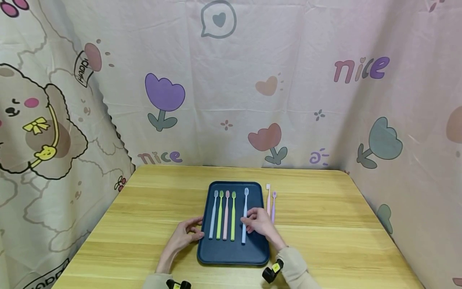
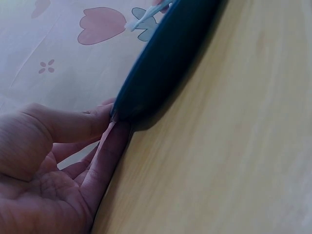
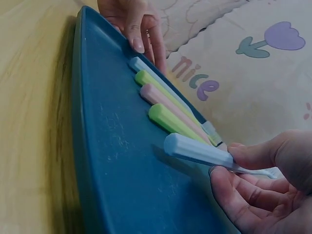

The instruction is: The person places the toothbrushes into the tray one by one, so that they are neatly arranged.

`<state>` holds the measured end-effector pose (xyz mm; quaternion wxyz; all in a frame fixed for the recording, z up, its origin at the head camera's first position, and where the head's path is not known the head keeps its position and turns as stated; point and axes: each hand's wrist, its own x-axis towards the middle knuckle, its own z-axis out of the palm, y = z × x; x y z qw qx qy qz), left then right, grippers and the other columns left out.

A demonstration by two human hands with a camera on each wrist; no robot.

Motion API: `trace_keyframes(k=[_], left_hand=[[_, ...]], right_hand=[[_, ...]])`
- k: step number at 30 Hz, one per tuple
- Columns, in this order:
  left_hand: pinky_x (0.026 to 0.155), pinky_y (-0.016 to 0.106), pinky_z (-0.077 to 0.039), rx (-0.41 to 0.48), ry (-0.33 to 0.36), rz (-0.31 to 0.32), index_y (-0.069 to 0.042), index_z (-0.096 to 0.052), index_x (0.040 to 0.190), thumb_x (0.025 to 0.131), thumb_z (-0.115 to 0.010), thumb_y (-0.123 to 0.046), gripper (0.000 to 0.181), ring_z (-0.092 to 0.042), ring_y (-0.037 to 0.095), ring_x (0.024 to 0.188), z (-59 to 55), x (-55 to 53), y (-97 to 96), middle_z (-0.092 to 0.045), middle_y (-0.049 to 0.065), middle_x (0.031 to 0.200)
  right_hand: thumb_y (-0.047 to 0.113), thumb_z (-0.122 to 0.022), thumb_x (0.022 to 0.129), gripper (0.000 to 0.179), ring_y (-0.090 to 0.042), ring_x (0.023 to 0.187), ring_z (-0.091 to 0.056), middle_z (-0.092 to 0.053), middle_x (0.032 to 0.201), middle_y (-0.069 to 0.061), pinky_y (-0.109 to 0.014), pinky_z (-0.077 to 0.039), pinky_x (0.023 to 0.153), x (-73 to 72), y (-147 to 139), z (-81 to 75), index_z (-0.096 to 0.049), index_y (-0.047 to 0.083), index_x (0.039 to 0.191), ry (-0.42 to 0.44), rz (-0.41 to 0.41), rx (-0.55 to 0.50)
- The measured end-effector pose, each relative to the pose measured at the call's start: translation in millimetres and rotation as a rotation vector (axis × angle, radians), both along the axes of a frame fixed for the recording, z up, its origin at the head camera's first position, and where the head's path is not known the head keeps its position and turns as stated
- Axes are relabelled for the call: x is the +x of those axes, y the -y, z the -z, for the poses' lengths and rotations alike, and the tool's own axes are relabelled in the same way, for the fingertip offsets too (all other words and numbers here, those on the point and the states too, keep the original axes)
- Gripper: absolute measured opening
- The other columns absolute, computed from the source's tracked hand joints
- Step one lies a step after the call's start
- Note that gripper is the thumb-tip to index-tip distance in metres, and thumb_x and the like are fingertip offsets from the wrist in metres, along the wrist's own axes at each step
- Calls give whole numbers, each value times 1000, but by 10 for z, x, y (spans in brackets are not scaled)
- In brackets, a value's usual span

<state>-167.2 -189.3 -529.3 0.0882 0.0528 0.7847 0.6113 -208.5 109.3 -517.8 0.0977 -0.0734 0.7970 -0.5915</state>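
Note:
A dark blue tray (image 1: 234, 253) lies on the table. Its left rim is held by my left hand (image 1: 185, 236); in the left wrist view the thumb and fingers of that hand (image 2: 53, 161) meet at the tray's edge (image 2: 151, 73). My right hand (image 1: 260, 223) pinches a light blue toothbrush (image 1: 245, 208) over the tray's right half, bristle end toward the back. The right wrist view shows this toothbrush (image 3: 197, 150) between thumb and fingers, its handle end above the tray floor. To its left, side by side in the tray, are a blue toothbrush (image 1: 213, 216), a green one (image 1: 219, 216), a pink one (image 1: 226, 216) and another green one (image 1: 233, 216).
Right of the tray, a pink toothbrush (image 1: 268, 198) with a white head and a purple toothbrush (image 1: 273, 206) lie on the wooden table (image 1: 325, 233). A printed curtain (image 1: 223, 100) hangs behind the table and along its sides.

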Motion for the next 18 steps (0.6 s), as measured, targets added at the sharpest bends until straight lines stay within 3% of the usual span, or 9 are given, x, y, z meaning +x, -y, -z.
trace_keyframes(k=[13, 18], left_hand=[[66, 21, -52, 3, 1, 1, 12, -47, 143, 86, -73, 2, 64, -61, 11, 83, -12, 9, 2, -57, 31, 128], [66, 21, -53, 2, 3, 0, 12, -47, 142, 86, -73, 2, 64, -61, 12, 84, -3, 5, 5, -57, 31, 128]], right_hand=[[11, -72, 91, 23, -13, 52, -64, -69, 70, -14, -34, -58, 53, -27, 61, 32, -60, -7, 101, -15, -4, 20], [13, -71, 92, 23, -11, 51, -63, -68, 68, -9, -32, -57, 52, -31, 69, 47, -61, -6, 102, -21, -17, 36]])
